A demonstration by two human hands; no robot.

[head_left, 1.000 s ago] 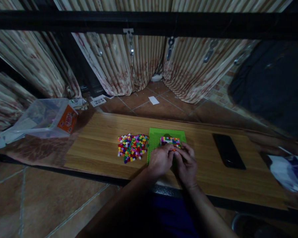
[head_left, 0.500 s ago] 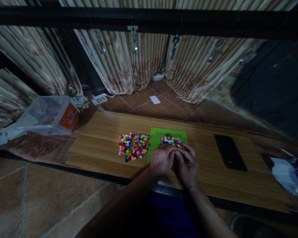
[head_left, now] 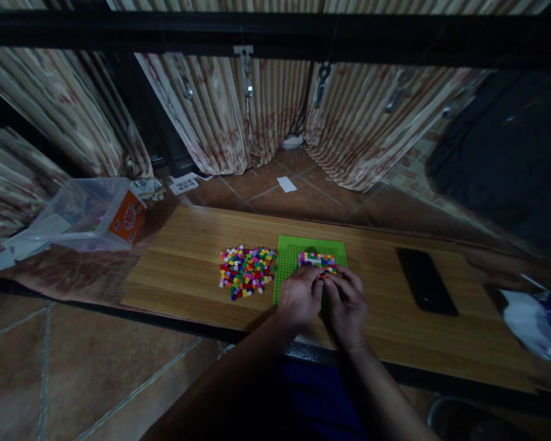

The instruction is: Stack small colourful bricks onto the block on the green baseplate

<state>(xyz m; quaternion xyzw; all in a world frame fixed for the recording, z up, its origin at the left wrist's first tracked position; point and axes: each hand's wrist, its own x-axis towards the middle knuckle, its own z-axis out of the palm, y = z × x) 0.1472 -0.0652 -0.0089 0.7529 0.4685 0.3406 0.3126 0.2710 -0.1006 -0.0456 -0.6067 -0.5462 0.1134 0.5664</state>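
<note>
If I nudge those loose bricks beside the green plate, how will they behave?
The loose bricks would probably scatter, since they lie jumbled at odd angles. They look small, so likely light; their blocky shapes suggest sliding or tumbling more than rolling.

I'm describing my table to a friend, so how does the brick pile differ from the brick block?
The brick pile lies loose on the wooden table; the brick block is on or just above the green board. The pile is jumbled; the block shows neat rows. Both are multicoloured.
</note>
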